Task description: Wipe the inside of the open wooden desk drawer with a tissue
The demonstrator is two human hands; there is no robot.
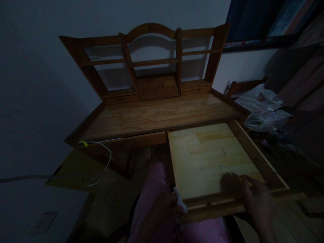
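A wooden drawer (pixel 207 162) is pulled far out of the desk and reaches over my lap. My left hand (pixel 165 209) is closed on a white cloth (pixel 180 201) at the drawer's near left corner. My right hand (pixel 260 199) comes over the drawer front (pixel 217 211) near its right end. Its thumb and fingertips come close together above the drawer bottom, casting a shadow there. Whether something small sits between them is too dark to make out.
The wooden desk (pixel 152 114) carries a shelf hutch (pixel 152 62) against the wall. A white cable (pixel 107 162) with a yellow tag hangs at the left. Plastic bags (pixel 263 104) lie on a chair at right. A yellow board (pixel 73 172) leans under the desk's left side.
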